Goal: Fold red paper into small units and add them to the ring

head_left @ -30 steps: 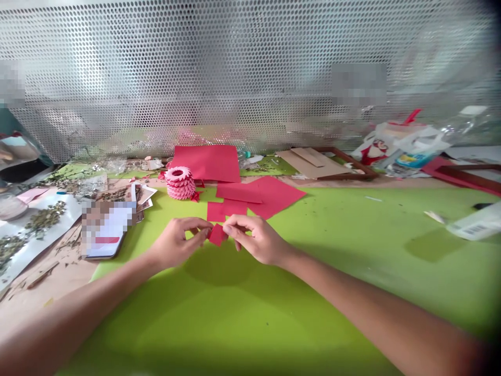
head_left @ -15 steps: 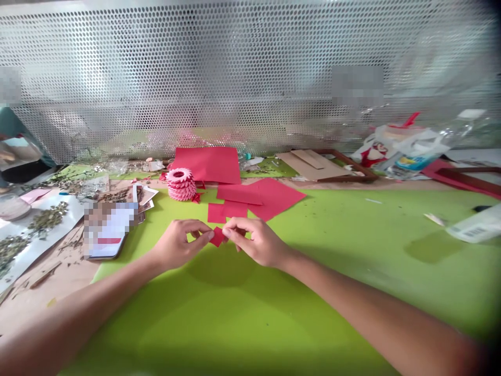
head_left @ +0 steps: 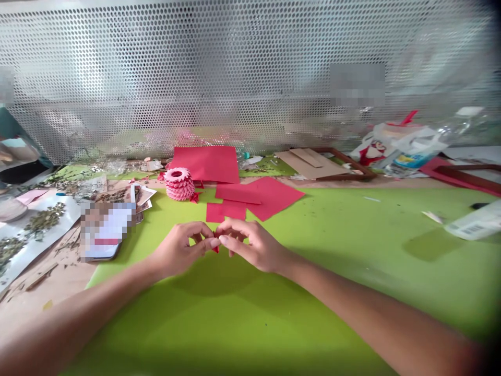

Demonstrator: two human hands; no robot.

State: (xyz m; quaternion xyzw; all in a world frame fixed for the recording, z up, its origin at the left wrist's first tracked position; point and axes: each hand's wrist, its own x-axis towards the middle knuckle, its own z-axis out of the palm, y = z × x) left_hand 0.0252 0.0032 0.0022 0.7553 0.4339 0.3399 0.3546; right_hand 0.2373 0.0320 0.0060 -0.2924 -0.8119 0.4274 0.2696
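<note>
Head view gives me the small red paper piece (head_left: 216, 249), mostly hidden between the fingertips of both hands, held over the green mat (head_left: 266, 308). I see the left hand (head_left: 186, 248) pinching it between thumb and fingers, and the right hand (head_left: 254, 245) pinching it from the other side, the two thumb tips meeting or nearly so; the exact fold I cannot tell. Just beyond the hands I make out two small red rectangles (head_left: 235, 211), then overlapping larger red sheets (head_left: 274, 197) and, further back, a broad red sheet (head_left: 207, 164). Near that one stands a pink ring-shaped paper stack (head_left: 180, 185). Off to the left I have a phone (head_left: 105, 237) and dried plant bits (head_left: 45, 218) on white paper (head_left: 15, 269). Far right lie a whitish bottle (head_left: 475, 223) and, behind, plastic bags (head_left: 410, 149). A perforated metal screen (head_left: 219, 68) spans the back.
</note>
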